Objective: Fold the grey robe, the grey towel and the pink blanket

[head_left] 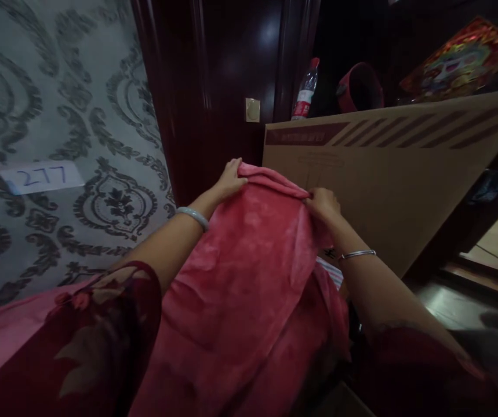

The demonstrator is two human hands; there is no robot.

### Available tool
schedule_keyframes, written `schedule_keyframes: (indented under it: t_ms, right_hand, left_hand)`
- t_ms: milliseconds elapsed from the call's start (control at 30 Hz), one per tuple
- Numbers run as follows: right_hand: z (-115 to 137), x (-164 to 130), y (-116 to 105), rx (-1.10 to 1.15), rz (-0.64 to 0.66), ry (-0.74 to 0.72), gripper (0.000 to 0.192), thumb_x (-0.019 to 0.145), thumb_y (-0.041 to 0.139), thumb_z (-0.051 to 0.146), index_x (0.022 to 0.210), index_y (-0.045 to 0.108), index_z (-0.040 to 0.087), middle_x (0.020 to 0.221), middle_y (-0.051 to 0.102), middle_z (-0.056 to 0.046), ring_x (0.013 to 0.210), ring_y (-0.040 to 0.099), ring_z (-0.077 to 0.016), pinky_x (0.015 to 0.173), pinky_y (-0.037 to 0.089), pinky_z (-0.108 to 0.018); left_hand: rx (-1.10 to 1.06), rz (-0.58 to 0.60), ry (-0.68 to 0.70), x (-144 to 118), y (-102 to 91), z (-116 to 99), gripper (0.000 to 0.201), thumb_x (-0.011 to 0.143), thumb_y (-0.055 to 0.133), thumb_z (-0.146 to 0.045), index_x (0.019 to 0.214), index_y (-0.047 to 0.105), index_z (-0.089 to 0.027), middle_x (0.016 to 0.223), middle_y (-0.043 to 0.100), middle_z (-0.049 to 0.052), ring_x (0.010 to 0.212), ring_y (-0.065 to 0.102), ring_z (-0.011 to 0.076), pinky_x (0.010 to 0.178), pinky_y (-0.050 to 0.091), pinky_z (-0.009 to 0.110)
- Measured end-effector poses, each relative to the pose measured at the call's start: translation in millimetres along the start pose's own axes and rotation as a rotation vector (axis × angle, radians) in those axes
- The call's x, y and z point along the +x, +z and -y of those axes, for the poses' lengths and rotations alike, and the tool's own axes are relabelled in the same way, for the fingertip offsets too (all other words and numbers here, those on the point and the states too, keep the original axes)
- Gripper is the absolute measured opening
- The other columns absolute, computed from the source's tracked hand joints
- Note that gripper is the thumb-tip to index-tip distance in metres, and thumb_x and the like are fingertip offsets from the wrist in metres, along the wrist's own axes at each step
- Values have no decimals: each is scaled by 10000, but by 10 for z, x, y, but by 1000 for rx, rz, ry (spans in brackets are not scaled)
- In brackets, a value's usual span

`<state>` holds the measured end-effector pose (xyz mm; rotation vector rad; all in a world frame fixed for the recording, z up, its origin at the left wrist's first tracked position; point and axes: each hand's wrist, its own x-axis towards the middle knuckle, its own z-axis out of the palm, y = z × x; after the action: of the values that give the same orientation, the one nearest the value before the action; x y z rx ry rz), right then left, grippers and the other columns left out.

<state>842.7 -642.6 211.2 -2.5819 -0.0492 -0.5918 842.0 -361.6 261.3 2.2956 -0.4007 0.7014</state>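
Head view showed both hands, left [230,178] and right [323,204], fingers pinching the cloth's [253,272] far edge beside the box [396,174]. Keeping both corners level and the edge taut would give a clean fold.

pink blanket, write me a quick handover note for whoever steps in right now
Left hand: fingers closed on the far left corner of the pink blanket.
Right hand: fingers pinching the same far edge at the right.
Blanket: stretched between both hands, draping down toward the person, in front of the large cardboard box leaning by the dark door.
Done: the far edge is gripped and held level.
Left: the rest hangs loose and creased; no fold shows yet.
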Motion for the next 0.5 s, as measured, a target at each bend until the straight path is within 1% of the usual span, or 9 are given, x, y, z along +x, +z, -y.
schedule_keyframes:
  t_ms: [100, 167, 267, 367, 433, 500]
  right_hand:
    - [-211, 87, 378, -25, 73, 83, 335, 856, 617, 313, 1154, 738, 220, 1168, 709, -160, 1071, 675, -318, 816, 526, -368]
    - [-331, 110, 588, -43, 110, 105, 357, 858, 620, 338, 1172, 732, 210, 1181, 704, -168, 1101, 665, -334, 823, 524, -372]
    - [-488, 120, 846, -67, 162, 121, 380, 880, 604, 361, 1195, 721, 184, 1190, 698, -183, 1132, 650, -356, 837, 515, -382]
    - [-660, 122, 1083, -75, 197, 158, 383, 893, 600, 389, 1195, 722, 187, 1174, 706, -181, 1112, 662, -345, 812, 516, -364]
    - [-806, 115, 1240, -58, 227, 160, 360, 892, 607, 394, 1153, 739, 184, 1145, 719, -174, 1085, 675, -328, 790, 515, -342]
    - [-973, 95, 1378, 7, 270, 123, 309, 887, 613, 369, 1074, 761, 172, 1095, 738, -153, 1048, 688, -298, 778, 512, -310]
  left_hand:
    - [44, 68, -65, 89, 431, 360, 868, 720, 605, -136, 1535, 314, -70, 1619, 225, 196, 1526, 139, 344, 1259, 101, 448]
    - [57, 103, -88, 122, 689, 591, 886, 718, 602, -130, 1543, 287, -59, 1622, 223, 206, 1527, 142, 340, 1257, 108, 448]
    - [53, 141, -105, 148, 1045, 898, 897, 728, 579, -125, 1555, 241, -44, 1637, 188, 209, 1536, 118, 316, 1258, 102, 425]
    - [49, 191, -120, 92, 1374, 1158, 890, 741, 562, -141, 1561, 225, -54, 1660, 135, 186, 1544, 78, 292, 1258, 88, 397]
    - [50, 248, -142, -12, 1563, 1313, 881, 726, 595, -172, 1538, 276, -51, 1647, 176, 205, 1536, 119, 318, 1250, 132, 417]
    - [47, 326, -159, -149, 1707, 1445, 853, 691, 662, -233, 1476, 381, -50, 1588, 305, 247, 1487, 264, 374, 1207, 248, 463]
